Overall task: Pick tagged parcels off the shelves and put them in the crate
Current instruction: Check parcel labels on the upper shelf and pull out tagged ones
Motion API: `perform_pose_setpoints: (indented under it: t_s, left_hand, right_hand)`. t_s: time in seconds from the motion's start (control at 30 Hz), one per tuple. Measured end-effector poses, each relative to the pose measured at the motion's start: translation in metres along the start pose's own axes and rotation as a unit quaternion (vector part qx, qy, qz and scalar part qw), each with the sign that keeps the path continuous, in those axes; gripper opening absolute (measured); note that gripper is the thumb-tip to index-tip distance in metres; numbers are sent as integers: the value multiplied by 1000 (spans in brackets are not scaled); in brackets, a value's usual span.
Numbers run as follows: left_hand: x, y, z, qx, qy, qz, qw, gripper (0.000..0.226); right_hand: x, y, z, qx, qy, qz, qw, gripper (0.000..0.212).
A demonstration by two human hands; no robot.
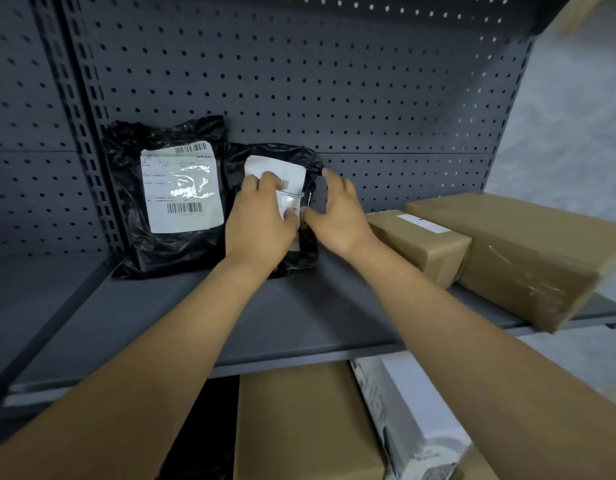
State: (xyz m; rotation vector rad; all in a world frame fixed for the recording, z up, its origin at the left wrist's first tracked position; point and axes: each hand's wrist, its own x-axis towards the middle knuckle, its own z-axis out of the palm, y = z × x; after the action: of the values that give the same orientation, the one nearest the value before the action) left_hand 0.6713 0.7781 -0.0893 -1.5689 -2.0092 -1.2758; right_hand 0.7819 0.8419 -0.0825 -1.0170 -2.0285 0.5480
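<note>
Against the pegboard back of the grey shelf (299,306), at far left, a large black parcel (168,199) leans upright with its white label facing out, untouched. Just to its right, touching or overlapping its edge, stands the smaller black parcel (282,161), also leaning on the back panel, long axis up and down. Both hands are on it: the left hand (261,216) lies over the label with fingers curled on the face, and the right hand (334,209) cups the right edge, thumb toward the front, fingers spread beside the bag. Thumbs nearly meet. Neither is nearer; the parcel sits straight ahead between them. Further right, two brown boxes (473,247) lie flat. No crate is visible, so lifting toward the body looks next.
</note>
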Motion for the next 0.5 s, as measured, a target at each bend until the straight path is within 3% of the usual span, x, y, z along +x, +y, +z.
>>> perform_pose_setpoints:
  t_s: [0.07, 0.17, 0.27, 0.37, 0.5]
  left_hand:
    - [1, 20, 12, -54, -79, -13, 995, 25]
    - [-6, 54, 35, -121, -192, -84, 970, 39]
    - [-13, 75, 55, -179, -238, -174, 939, 64]
    - [-13, 78, 69, -249, -291, -238, 893, 81]
    - [-12, 79, 67, -297, -302, -249, 871, 86]
  right_hand:
    - [-3, 2, -32, -42, 18, -22, 999, 60]
    - [-13, 20, -73, -132, 41, -23, 990, 43]
    - [-33, 45, -94, -207, 44, 18, 977, 39]
    - [-53, 59, -101, -163, 47, 50, 984, 37]
    - [-66, 62, -100, -139, 58, 6, 989, 38]
